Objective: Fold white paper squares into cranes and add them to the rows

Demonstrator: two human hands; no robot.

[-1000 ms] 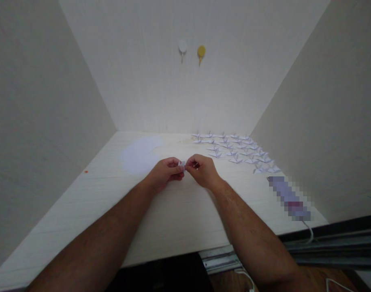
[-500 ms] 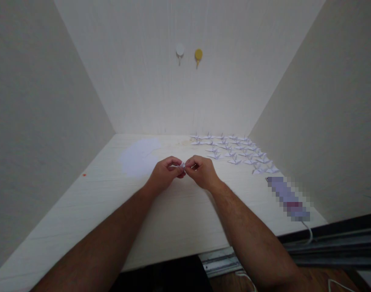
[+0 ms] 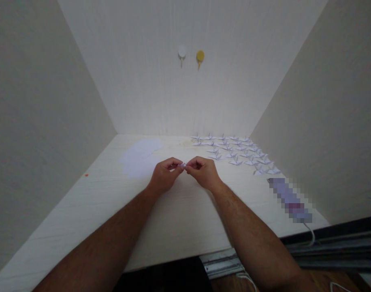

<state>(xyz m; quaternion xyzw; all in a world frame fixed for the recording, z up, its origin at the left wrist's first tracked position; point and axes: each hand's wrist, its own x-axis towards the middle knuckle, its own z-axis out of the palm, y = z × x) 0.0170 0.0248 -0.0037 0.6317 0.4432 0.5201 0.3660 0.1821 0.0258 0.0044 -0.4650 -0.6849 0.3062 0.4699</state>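
A small piece of folded white paper (image 3: 182,164) is pinched between my two hands, above the middle of the pale tabletop (image 3: 179,219). My left hand (image 3: 165,174) grips it from the left with thumb and fingers. From the right, my right hand (image 3: 203,172) pinches its other side with the fingertips. Most of the paper is hidden by the fingers, so its exact shape cannot be made out. Several folded white paper cranes (image 3: 231,155) stand in rows at the back right. Flat white paper sheets (image 3: 139,158) lie spread beyond my left hand.
A blurred-out flat object (image 3: 290,200) with a white cable (image 3: 311,235) lies at the right edge. A small orange bit (image 3: 86,175) is on the far left. Walls enclose three sides; a white hook (image 3: 182,52) and a yellow hook (image 3: 200,56) hang on the back one.
Both hands stay together on the small paper; the fingers have shifted slightly and less of the paper shows. The whole view has moved a little.
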